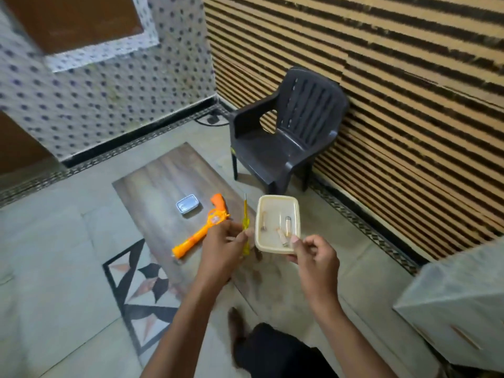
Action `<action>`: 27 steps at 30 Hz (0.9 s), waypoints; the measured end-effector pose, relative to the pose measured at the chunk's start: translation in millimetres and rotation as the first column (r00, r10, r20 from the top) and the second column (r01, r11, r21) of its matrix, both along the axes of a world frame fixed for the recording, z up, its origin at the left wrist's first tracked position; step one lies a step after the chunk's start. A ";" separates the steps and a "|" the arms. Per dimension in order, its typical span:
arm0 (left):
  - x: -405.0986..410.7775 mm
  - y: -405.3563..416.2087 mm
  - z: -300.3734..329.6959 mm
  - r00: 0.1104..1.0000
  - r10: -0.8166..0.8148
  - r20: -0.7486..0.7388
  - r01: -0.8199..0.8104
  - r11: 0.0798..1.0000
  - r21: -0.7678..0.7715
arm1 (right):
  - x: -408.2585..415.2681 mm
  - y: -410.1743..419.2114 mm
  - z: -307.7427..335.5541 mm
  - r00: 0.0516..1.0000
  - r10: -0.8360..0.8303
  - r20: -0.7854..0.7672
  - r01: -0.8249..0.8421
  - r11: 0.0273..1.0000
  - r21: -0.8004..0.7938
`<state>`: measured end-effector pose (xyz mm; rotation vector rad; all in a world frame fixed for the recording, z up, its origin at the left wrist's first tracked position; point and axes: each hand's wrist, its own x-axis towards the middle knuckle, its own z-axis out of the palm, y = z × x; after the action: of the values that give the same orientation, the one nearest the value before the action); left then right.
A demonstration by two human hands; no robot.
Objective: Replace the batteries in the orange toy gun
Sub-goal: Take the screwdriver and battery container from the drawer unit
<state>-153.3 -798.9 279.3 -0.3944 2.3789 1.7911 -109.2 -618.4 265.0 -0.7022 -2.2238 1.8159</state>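
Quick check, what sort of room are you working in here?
Most likely a room in a home rather than a workshop: a dark plastic armchair stands against a striped wall, the floor is tiled with a patterned inlay, and the work lies on a low wooden board on that floor.

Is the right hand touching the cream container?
Touching. The head view shows the right hand gripping the near rim of the cream container, its thumb lying over the edge.

Left hand [222,248] and right hand [313,255], fingers curled
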 end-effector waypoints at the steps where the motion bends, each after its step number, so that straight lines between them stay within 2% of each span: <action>1: -16.5 -17.8 -3.2 1.000 -0.001 0.014 0.001 1.000 -0.001 | -15.5 -16.7 -4.8 1.000 0.005 0.007 -0.005 1.000 0.027; 8: -111.1 -102.0 -8.0 0.995 -0.095 0.042 0.098 0.992 -0.082 | -105.1 -97.5 -18.4 0.998 -0.023 0.057 0.019 0.997 0.079; 12: -161.3 -153.4 -10.1 0.987 -0.132 0.094 0.139 0.988 -0.072 | -153.3 -143.7 -17.4 0.996 -0.062 0.071 0.054 0.992 0.115; 19: -229.8 -235.7 -15.2 0.960 -0.245 0.133 0.256 0.964 -0.074 | -205.8 -229.2 -31.1 0.982 -0.166 0.095 0.159 0.984 0.075; 27: -313.5 -359.3 -21.0 0.879 -0.462 0.117 0.471 0.879 -0.067 | -244.4 -377.7 -29.0 0.900 -0.417 0.129 0.407 0.908 0.094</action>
<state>-466.8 -1158.3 258.3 0.0856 2.2440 1.4100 -353.6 -996.1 236.0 -1.2218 -2.0036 1.5175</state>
